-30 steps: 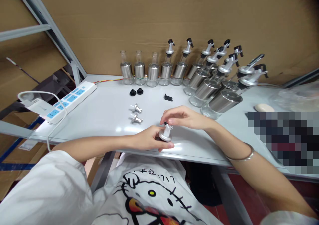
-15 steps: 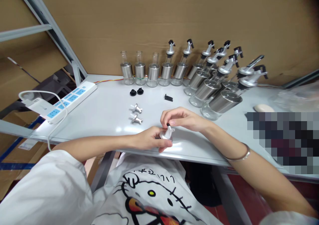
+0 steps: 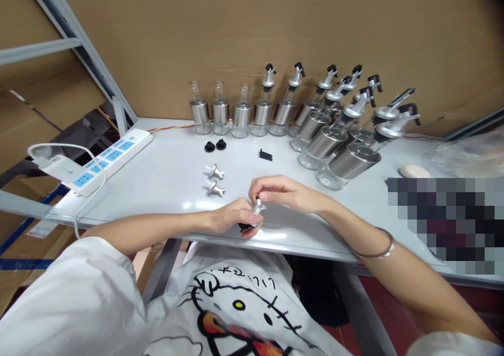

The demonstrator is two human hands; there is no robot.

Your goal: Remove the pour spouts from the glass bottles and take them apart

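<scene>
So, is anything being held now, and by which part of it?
Yes, a silver pourer: the left hand grips it around its wide base, and the right hand has fingertips at its small black tip.

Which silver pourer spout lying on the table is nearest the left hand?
The front spout, closer to the table's front edge; the rear spout lies farther back, towards the black stoppers.

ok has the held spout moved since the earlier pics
Yes, the held spout has shifted slightly left, judged against the black clip on the table.
</scene>
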